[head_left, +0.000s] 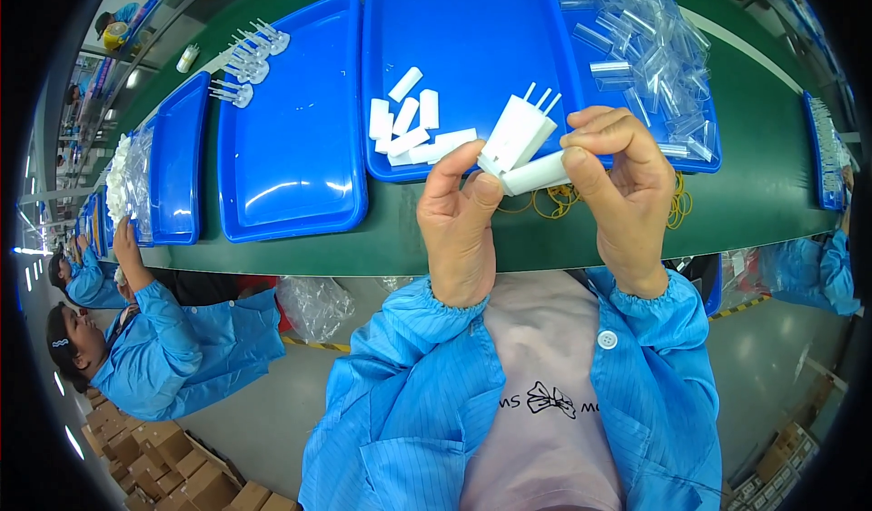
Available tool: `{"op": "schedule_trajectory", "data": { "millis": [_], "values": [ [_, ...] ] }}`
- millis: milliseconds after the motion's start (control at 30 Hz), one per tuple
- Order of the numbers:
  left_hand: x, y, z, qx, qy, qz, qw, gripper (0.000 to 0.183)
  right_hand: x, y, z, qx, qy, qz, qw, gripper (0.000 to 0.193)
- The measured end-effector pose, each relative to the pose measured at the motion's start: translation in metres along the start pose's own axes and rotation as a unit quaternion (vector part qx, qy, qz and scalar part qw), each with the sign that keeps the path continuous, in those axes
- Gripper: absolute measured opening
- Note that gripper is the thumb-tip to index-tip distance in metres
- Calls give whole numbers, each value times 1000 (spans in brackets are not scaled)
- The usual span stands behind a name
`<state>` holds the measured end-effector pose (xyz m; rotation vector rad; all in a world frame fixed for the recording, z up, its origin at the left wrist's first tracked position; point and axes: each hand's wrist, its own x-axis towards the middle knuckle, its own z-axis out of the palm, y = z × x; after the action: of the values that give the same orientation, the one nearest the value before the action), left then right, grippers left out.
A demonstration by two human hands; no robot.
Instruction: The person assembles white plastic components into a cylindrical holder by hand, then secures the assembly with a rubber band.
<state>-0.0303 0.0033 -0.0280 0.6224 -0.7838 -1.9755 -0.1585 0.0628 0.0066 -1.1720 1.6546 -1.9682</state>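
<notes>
Between the thumb and fingers of my left hand (461,234) is a white cluster with thin prongs (518,131) sticking out of its upper end. My right hand (625,188) pinches a white tube (538,174) at its right end. The tube's left end meets the base of the cluster by my left fingertips; whether they are joined I cannot tell. Just beyond my hands, several loose white tubes (406,116) lie in the near left part of a large blue tray (463,29).
Right of that tray, another holds many clear plastic tubes (649,48). On the left, clear-based pronged pieces (250,61) sit along a blue tray's edge (291,225). Yellow bands (678,204) lie on the green table (391,248). A co-worker in blue (173,338) works at the left.
</notes>
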Motion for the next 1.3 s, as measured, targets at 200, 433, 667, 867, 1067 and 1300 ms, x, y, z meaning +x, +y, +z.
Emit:
{"op": "schedule_trajectory", "data": {
  "millis": [200,433,667,867,1067,1300],
  "values": [
    [9,10,-9,63,-58,-30,996,49,6,4,-6,-67,-35,-34,997,11],
    [9,9,-20,57,-64,-2,996,54,46,-6,-28,-45,-137,16,989,10],
    [11,9,-15,88,-66,16,994,56,110,87,-96,-589,-208,-186,758,14],
    [11,11,-10,190,-104,87,972,55,119,87,-92,-543,-252,-175,781,32],
    [14,9,-15,282,-137,166,935,52,77,-3,-49,-40,-162,24,986,37],
    [4,13,-3,242,-180,108,947,49,53,-22,-36,104,-112,46,987,42]
  ]
}}
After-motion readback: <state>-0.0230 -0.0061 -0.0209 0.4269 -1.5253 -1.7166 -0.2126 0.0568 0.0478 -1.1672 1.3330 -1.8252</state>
